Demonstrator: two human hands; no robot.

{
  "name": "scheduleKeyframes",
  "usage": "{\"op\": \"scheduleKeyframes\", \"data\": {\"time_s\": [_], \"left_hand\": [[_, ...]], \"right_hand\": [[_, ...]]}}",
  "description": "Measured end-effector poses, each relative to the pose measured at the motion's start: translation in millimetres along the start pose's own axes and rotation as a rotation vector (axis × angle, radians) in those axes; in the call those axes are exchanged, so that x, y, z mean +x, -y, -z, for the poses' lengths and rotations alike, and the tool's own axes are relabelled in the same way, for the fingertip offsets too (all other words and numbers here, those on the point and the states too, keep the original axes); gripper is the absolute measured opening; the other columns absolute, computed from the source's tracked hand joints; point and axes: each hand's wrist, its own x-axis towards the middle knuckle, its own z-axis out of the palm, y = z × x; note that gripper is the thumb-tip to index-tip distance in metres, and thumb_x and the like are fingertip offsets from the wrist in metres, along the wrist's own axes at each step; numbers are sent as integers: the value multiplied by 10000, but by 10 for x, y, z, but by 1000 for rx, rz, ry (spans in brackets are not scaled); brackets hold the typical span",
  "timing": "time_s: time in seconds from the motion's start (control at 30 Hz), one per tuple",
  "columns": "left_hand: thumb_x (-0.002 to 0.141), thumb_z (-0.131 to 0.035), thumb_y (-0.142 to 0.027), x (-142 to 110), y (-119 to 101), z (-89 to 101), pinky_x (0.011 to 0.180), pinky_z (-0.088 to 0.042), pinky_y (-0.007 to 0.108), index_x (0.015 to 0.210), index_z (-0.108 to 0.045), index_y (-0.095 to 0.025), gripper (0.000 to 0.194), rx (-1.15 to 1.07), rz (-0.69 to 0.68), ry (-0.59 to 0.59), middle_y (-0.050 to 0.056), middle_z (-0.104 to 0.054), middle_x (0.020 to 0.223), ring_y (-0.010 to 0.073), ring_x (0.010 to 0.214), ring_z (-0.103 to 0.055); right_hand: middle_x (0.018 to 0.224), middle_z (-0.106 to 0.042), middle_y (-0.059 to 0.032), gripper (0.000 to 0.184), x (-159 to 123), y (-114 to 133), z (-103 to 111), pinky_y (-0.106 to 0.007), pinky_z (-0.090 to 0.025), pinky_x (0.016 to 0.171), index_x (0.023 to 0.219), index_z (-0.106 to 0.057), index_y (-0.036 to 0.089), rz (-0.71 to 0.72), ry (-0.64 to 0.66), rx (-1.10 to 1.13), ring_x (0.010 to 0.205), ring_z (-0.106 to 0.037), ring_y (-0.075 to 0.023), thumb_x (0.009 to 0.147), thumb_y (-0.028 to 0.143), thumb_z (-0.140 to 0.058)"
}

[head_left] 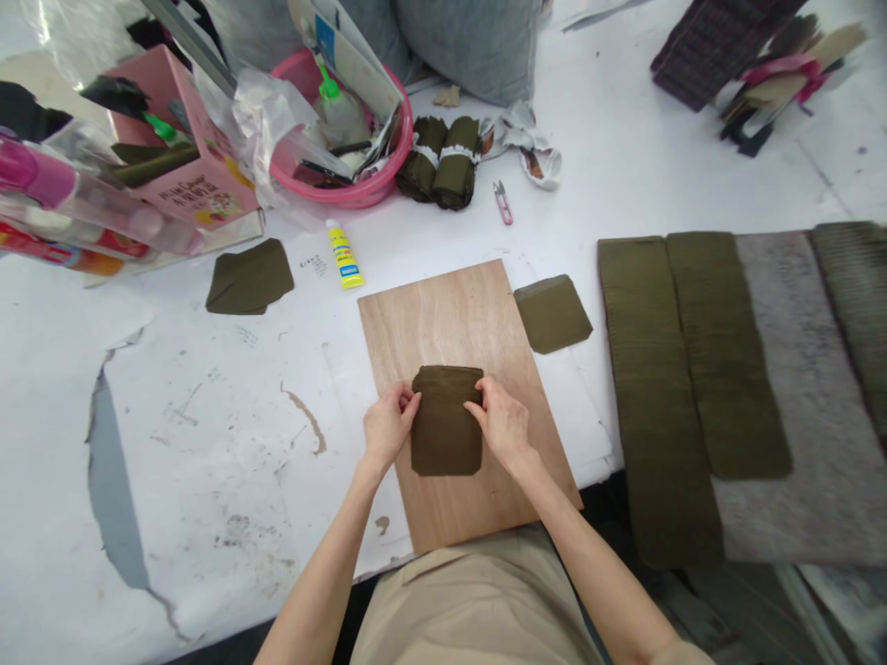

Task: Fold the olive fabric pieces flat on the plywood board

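Observation:
A dark olive fabric pocket piece with clipped lower corners lies on a wooden board in front of me. Its top edge looks folded over. My left hand pinches the piece's upper left edge between thumb and fingers. At the upper right edge, my right hand grips it the same way, thumb and forefinger on the cloth. Just right of the board sits a similar olive piece with a folded top. More olive pieces are stacked loosely to the left.
Behind the board lie a yellow glue tube, pink thread snips and two tied olive bundles. A pink basket of tools and a pink box stand at back left. Large olive panels cover the right side.

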Motion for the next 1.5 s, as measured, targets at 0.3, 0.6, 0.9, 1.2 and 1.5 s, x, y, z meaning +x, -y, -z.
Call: {"op": "scheduleKeyframes", "data": {"time_s": [0.3, 0.6, 0.9, 1.2, 1.5], "left_hand": [[855, -495, -420, 0, -2, -14, 535, -309, 228, 793, -551, -223, 214, -31, 4, -13, -48, -592, 613, 117, 561, -550], [854, -492, -408, 4, -4, -12, 540, -317, 229, 787, -549, -223, 205, -33, -5, -11, -40, -607, 625, 122, 565, -552], [846, -497, -421, 11, 20, -8, 549, -330, 228, 785, -559, -221, 218, -43, -10, -2, -37, -615, 628, 123, 574, -562], [844, -487, -429, 27, 18, 27, 541, -320, 231, 754, -562, -218, 241, -19, -14, 43, -35, -612, 612, 123, 561, -556], [836, -496, -434, 48, 14, 53, 524, -300, 228, 750, -575, -222, 242, 5, -2, 62, -39, -609, 606, 120, 558, -556]], "right_hand": [[845, -615, 5, 193, 52, -5, 10, -253, -341, 567, 995, -508, 237, 1, -9, 89, 681, -578, -144, 827, 259, -599], [855, -599, 17, 171, 37, -21, -26, -249, -355, 581, 959, -506, 240, 11, -32, 126, 670, -563, -129, 817, 250, -601], [814, -594, 21, 110, 57, -43, -26, -244, -323, 563, 828, -539, 220, 24, -14, 83, 643, -540, -117, 813, 283, -628], [779, -590, 15, 161, 82, -69, 0, -258, -290, 529, 732, -579, 212, 58, 35, 13, 621, -519, -114, 812, 343, -630], [771, -596, 12, 160, 94, -80, -15, -251, -273, 527, 739, -588, 209, 55, 51, 1, 614, -521, -115, 812, 345, -633]]}}
